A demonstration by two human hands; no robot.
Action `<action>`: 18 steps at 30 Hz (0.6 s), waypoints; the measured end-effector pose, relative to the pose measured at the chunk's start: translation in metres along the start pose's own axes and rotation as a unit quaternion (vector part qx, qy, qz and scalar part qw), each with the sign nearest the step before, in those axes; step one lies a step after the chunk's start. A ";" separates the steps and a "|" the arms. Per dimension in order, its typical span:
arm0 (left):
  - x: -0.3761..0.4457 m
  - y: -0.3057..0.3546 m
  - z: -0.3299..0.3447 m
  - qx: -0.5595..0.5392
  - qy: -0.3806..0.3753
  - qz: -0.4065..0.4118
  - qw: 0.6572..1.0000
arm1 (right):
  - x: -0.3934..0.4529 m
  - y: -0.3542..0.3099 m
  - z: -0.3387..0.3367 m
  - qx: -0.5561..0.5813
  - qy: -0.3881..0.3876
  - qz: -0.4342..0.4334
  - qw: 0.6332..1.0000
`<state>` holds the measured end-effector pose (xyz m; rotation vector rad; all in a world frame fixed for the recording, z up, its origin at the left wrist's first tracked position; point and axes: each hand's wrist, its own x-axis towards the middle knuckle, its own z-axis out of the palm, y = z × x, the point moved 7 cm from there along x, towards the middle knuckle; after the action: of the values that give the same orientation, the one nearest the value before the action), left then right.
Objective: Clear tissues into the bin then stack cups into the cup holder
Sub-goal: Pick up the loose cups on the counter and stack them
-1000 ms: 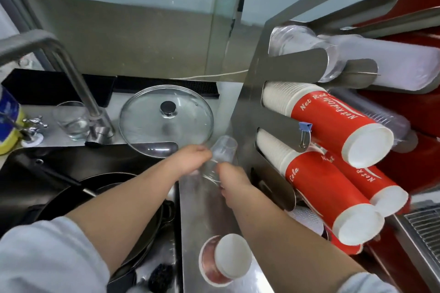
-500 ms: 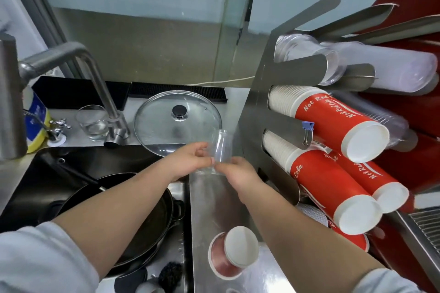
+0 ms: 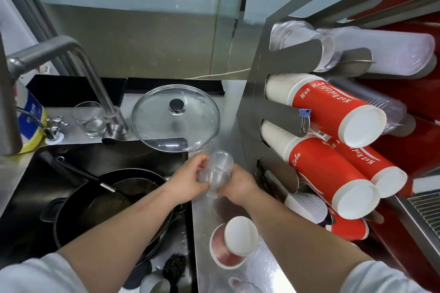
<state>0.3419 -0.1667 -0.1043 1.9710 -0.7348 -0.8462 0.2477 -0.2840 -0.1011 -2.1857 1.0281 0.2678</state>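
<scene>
a: what have the hands got right now?

b: both are closed round clear plastic cups (image 3: 217, 173) over the steel worktop (image 3: 238, 102), just in front of the glass pan lid (image 3: 175, 118). the left hand (image 3: 190, 182) grips from the sink side, the right hand (image 3: 239, 185) from the cup holder (image 3: 253, 107) side. looks like one cup being nested into another, though they're too see-through to count.

a: and the rest of the task's things?

b: a red paper cup (image 3: 234, 241) lies on its side on the worktop nearer the person. the holder's slots already carry red paper cup sleeves (image 3: 333, 112) and a clear sleeve (image 3: 381, 52) up top. no tissues or bin in view.

a: what could go wrong?

b: thin plastic buckles if squeezed hard, so a crushed rim might jam and not seat in the clear sleeve. pushed in crooked, the cups could wedge askew. the sink (image 3: 47, 173) with the black pan (image 3: 112, 202) sits right beside the left hand, so a slipped cup would likely drop in there. and a sweeping right forearm could roll that loose paper cup off.
</scene>
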 end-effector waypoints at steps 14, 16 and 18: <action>-0.009 0.020 -0.010 0.149 -0.006 0.014 0.989 | -0.026 -0.021 -0.032 -0.066 -0.042 -0.031 0.996; -0.014 0.023 -0.014 0.165 -0.014 0.001 0.986 | -0.034 -0.024 -0.040 -0.070 -0.048 -0.025 0.996; -0.021 0.028 -0.021 0.172 -0.022 -0.010 0.985 | -0.044 -0.028 -0.046 -0.066 -0.057 -0.026 0.996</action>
<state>0.3405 -0.1545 -0.0659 2.2720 -0.9382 -0.8203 0.2345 -0.2764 -0.0336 -2.2826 0.9122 0.4425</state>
